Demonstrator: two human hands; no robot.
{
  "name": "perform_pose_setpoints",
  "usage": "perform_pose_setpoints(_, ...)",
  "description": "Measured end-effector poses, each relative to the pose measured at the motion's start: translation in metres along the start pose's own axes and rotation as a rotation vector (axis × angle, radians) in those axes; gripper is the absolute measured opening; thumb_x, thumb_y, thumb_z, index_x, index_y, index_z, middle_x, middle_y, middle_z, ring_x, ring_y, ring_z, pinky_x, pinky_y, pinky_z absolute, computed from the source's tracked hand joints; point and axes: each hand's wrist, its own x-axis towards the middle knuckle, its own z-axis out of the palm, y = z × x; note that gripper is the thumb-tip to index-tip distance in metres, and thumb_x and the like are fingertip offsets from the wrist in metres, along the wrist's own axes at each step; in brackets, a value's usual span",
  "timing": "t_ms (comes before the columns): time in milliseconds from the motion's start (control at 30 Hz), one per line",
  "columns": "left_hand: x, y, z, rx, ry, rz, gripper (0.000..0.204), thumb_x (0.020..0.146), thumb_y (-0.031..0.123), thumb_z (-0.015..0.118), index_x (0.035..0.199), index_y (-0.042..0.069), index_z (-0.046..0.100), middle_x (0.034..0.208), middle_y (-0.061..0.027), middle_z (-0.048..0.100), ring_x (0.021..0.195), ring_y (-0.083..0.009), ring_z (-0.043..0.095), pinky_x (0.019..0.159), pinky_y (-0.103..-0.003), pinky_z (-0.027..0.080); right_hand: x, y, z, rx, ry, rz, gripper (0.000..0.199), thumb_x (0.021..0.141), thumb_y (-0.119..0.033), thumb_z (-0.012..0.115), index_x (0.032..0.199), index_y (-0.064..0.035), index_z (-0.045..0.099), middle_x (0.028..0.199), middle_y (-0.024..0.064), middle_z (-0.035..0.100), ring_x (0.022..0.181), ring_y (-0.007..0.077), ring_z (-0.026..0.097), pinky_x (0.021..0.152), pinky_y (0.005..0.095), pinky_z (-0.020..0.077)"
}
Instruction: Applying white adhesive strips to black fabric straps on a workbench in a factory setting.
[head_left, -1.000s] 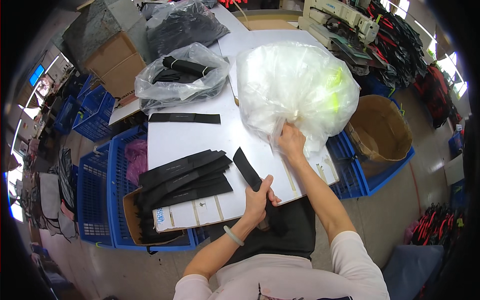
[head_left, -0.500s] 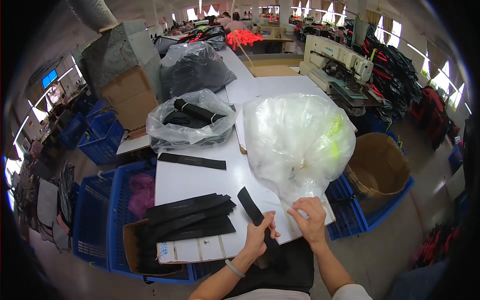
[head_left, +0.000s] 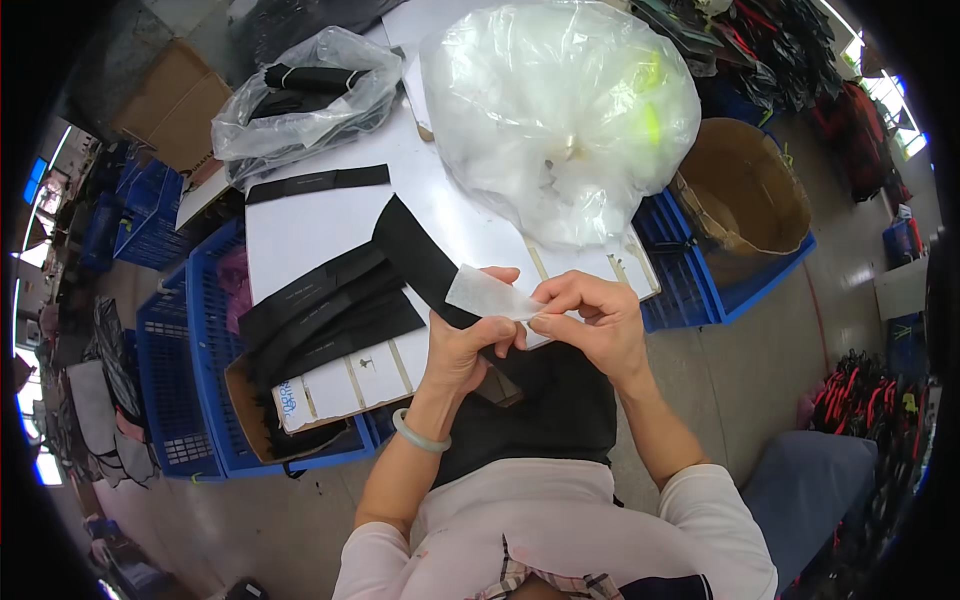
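Head view: a black fabric strip (head_left: 425,262) runs with its long axis from about five o'clock, at the hands, up to eleven o'clock over the white table (head_left: 300,232). The left hand (head_left: 462,350), wrist bent upward, pinches its near end together with a small clear plastic sleeve (head_left: 488,295). The right hand (head_left: 590,322), fingers curled, grips the sleeve's other edge. A stack of black strips (head_left: 325,312) lies at nine o'clock, and a large clear bag (head_left: 560,110) at twelve.

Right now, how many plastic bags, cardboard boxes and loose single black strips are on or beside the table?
Plastic bags: 2, large clear bag, smaller bag of black pieces
Cardboard boxes: 2
Single black strips: 2, one on the table, one held
Total: 6
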Motion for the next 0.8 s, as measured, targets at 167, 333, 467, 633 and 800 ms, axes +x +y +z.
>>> perform_pose_setpoints(167, -0.010, -0.004, 0.001, -0.063, 0.051, 0.032, 0.042, 0.077, 0.006, 0.073, 0.113, -0.009, 0.058, 0.074, -0.0120, 0.062, 0.054, -0.0185, 0.059, 0.049, -0.024, 0.044, -0.013, 0.011, 0.006, -0.019, 0.087, -0.045, 0.008, 0.077, 0.002, 0.072, 0.081, 0.0025, 0.066, 0.092, 0.0129, 0.069, 0.079, 0.0161, 0.066, 0.070, 0.0267, 0.0513)
perform_pose_setpoints(333, -0.014, -0.002, 0.006, -0.036, 0.159, 0.057, 0.027, 0.081, 0.004, 0.070, 0.104, -0.008, 0.062, 0.072, -0.0093, 0.060, 0.051, -0.0149, 0.052, 0.051, -0.025, 0.045, -0.016, 0.006, 0.016, -0.418, 0.136, -0.256, 0.012, 0.074, 0.001, 0.073, 0.080, 0.0007, 0.062, 0.091, 0.0112, 0.069, 0.075, 0.0198, 0.067, 0.068, 0.0289, 0.0524)
perform_pose_setpoints(467, -0.015, -0.001, 0.000, 0.101, 0.150, 0.051, 0.016, 0.084, 0.004, 0.068, 0.094, -0.007, 0.064, 0.070, -0.0077, 0.060, 0.051, -0.0128, 0.052, 0.051, -0.025, 0.046, -0.006, 0.004, 0.022, -0.404, 0.048, -0.185, 0.020, 0.071, -0.003, 0.079, 0.080, 0.0000, 0.061, 0.090, 0.0094, 0.067, 0.072, 0.0206, 0.064, 0.063, 0.0302, 0.0506)
perform_pose_setpoints(633, -0.017, -0.002, 0.002, 0.075, 0.160, 0.020, 0.015, 0.087, 0.009, 0.067, 0.091, -0.006, 0.064, 0.076, -0.0091, 0.063, 0.051, -0.0127, 0.053, 0.047, -0.027, 0.045, 0.003, 0.012, 0.028, -0.354, -0.057, -0.191, 0.027, 0.071, -0.008, 0.083, 0.083, -0.0005, 0.060, 0.083, 0.0071, 0.065, 0.067, 0.0159, 0.060, 0.060, 0.0280, 0.0473)
perform_pose_setpoints(800, -0.005, 0.003, -0.003, -0.329, 0.397, -0.078, 0.031, 0.096, 0.028, 0.061, 0.084, -0.001, 0.057, 0.071, -0.0066, 0.054, 0.045, -0.0147, 0.043, 0.047, -0.029, 0.044, 0.003, 0.012, 0.033, -0.217, 0.118, -0.041, 0.021, 0.073, -0.007, 0.082, 0.083, 0.0000, 0.066, 0.075, 0.0043, 0.064, 0.064, 0.0089, 0.056, 0.058, 0.0234, 0.0443)
